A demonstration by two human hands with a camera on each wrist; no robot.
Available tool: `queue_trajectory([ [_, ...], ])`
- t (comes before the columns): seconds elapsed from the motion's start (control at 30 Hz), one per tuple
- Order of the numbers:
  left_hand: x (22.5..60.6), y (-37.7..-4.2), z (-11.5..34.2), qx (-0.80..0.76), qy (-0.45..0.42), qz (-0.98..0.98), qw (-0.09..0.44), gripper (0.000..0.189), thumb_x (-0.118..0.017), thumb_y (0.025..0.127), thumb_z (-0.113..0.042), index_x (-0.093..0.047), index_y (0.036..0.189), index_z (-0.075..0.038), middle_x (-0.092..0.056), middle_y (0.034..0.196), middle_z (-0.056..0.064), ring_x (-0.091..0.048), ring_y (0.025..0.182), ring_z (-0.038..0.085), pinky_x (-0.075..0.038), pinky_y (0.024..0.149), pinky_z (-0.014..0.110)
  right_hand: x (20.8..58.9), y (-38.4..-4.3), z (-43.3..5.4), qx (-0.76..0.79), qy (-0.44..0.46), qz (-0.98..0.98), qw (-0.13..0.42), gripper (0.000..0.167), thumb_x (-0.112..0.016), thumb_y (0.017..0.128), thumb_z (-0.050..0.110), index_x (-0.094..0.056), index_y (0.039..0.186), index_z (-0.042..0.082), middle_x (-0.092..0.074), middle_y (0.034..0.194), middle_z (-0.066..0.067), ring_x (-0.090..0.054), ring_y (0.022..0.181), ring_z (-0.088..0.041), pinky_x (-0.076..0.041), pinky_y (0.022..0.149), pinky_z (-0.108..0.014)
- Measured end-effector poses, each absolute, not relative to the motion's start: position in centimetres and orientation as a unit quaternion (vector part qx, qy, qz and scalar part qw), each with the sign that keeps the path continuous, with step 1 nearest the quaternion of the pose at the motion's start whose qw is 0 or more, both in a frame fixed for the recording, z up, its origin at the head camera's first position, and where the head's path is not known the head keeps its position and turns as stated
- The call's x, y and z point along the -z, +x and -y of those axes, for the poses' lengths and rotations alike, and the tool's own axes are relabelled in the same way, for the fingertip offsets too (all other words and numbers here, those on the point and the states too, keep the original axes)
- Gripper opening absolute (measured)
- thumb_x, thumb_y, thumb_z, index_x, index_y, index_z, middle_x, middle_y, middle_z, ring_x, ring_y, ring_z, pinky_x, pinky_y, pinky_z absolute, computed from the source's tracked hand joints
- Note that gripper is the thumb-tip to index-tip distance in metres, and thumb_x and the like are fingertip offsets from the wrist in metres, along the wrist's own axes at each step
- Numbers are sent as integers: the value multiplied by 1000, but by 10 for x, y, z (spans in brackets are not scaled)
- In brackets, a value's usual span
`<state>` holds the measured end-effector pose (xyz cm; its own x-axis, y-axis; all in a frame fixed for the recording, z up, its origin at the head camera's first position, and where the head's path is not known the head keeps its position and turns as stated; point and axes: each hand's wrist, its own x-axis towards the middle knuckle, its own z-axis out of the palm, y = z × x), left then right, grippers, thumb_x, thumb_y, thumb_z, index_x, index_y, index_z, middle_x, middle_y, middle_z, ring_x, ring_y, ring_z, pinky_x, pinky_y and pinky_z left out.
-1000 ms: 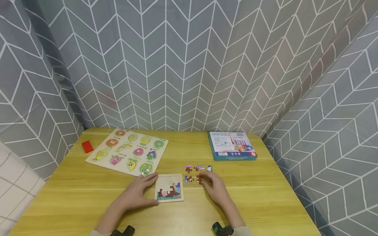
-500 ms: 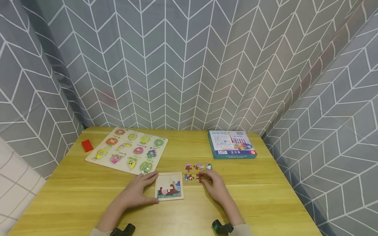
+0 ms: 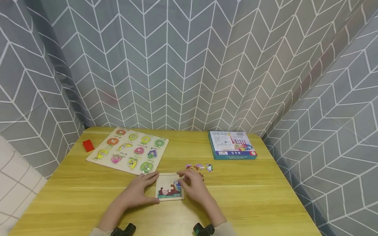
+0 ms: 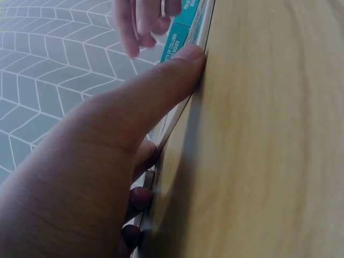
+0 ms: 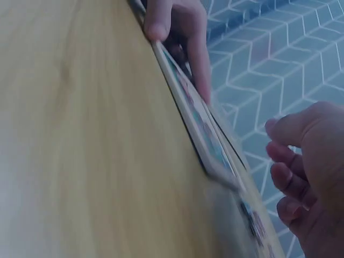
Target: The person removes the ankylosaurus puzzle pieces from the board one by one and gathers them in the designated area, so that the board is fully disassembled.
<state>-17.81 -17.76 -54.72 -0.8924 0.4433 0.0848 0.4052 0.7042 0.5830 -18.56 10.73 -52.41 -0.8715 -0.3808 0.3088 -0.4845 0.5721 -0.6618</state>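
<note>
A small square wooden jigsaw tray [image 3: 164, 174] lies on the table, its lower and right parts filled with brown, pink, blue and green pieces. My left hand [image 3: 136, 191] holds it by the left side, thumb at the near corner and index finger at the far one. Over the tray's right edge hovers my right hand [image 3: 194, 187], thumb and fingers loosely bent and apart. No piece shows between them in the right wrist view. Loose jigsaw pieces [image 3: 199, 167] lie just beyond that hand. It partly covers a brown piece [image 3: 202, 176] and others near it.
A large fruit peg puzzle board [image 3: 127, 150] lies behind the tray to the left, close to my left fingertips. Beside it is a red block [image 3: 88, 145]. A flat teal and white box [image 3: 233, 146] sits at the back right, before a grey patterned curtain [image 3: 177, 65].
My right hand has moved left from the brown loose piece to the tray's right edge. That brown piece stays about where it was. My left hand keeps its place on the tray.
</note>
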Motion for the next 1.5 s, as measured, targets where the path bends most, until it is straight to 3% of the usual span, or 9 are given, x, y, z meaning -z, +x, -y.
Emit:
queue_trajectory([
  [0.23,546,-174,174,-315,226,-921,42,106,-84,76,-69,-52,158,-11,-45,167,7,-35,150,55,-25,122,75,534,-183,-91,-347,252,903,23,19,-73,100,10,-77,119,9,-69,107,1,-57,87,-1,-55,76,-19],
  [0.43,545,-176,176,-316,228,-920,34,105,-84,76,-69,-53,157,-10,-46,166,7,-36,150,53,-25,122,75,535,-182,-92,-325,260,909,21,16,-72,100,11,-80,115,14,-67,108,5,-56,89,-1,-55,78,-20],
  [0.7,546,-177,176,-315,229,-921,28,105,-84,76,-70,-53,157,-11,-46,166,7,-37,150,52,-25,122,75,534,-183,-94,-291,275,916,16,23,-70,103,14,-78,124,14,-64,111,2,-54,89,-3,-53,77,-21],
  [1.0,545,-176,176,-312,230,-922,21,104,-84,76,-69,-54,157,-10,-47,165,8,-38,149,52,-26,121,75,535,-183,-95,-318,269,909,-2,24,-64,104,5,-75,124,11,-63,112,2,-53,91,-3,-53,80,-21],
  [1.37,545,-177,176,-310,231,-922,23,104,-85,76,-69,-54,156,-9,-47,165,8,-36,150,55,-25,121,76,537,-186,-99,-351,264,897,-40,35,-61,94,-2,-72,123,13,-59,115,2,-51,89,-5,-50,83,-22],
  [1.5,545,-176,176,-308,232,-923,21,103,-84,77,-69,-55,156,-9,-48,165,7,-38,149,54,-27,121,75,536,-186,-101,-363,260,893,-51,33,-64,95,-1,-70,123,17,-57,116,3,-49,89,-6,-48,82,-23],
])
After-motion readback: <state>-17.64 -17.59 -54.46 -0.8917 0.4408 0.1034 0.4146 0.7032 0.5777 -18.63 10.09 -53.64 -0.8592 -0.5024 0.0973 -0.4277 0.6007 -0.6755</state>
